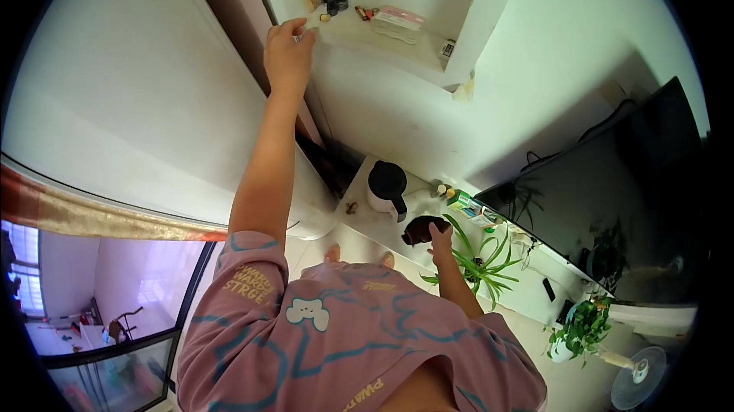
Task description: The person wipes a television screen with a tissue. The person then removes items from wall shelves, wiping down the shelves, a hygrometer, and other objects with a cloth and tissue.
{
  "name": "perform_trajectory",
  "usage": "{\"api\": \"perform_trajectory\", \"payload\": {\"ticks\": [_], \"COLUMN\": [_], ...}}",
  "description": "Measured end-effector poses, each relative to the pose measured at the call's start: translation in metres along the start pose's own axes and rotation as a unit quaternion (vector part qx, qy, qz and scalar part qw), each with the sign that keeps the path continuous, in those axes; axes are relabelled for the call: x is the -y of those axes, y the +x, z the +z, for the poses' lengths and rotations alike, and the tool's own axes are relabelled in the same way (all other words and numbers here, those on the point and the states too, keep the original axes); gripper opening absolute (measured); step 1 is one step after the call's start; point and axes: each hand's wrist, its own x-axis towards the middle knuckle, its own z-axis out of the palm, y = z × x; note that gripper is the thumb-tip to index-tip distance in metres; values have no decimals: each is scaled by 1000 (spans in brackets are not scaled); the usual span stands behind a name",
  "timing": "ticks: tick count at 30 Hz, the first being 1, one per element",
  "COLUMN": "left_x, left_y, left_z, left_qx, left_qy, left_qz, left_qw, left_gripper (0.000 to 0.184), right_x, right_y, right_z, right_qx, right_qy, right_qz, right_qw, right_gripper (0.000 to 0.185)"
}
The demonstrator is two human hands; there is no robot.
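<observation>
My left hand [287,56] is raised at the front left edge of the wall shelf [344,36]. Its fingers curl toward the thumb, and a small pale bit shows between them, too small to name. Close by on the shelf stand several small black bottles [334,1] and a small yellowish round piece [325,18]. Lower down, my right hand [441,241] is closed around one end of a dark brown bottle [423,230], which lies tilted with its dark narrow end to the left. Beside it is a green spider plant [480,265].
A black-lidded white kettle [386,186] stands on the low cabinet, near a green box [461,201]. A large television [604,190] fills the right side. The white fridge [138,98] borders the left. A clear-lidded pink box [399,22] sits on the shelf; a fan [639,370] is lower right.
</observation>
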Motion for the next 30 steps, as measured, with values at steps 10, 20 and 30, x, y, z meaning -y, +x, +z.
{"api": "perform_trajectory", "payload": {"ticks": [10,20,30], "left_x": [-23,-9,8], "left_y": [20,12,-105], "left_z": [23,16,-20], "left_qx": [67,36,149], "left_qy": [48,-206,-688], "left_qz": [-52,-146,-484], "left_qw": [995,967,520], "left_gripper": [31,28,18], "right_x": [15,134,408], "right_y": [-2,-142,-224], "right_z": [2,19,63], "right_qx": [164,228,-73], "right_qy": [-2,-112,-321], "right_qz": [-171,-311,-747], "right_qw": [972,916,578], "right_gripper": [35,26,21]}}
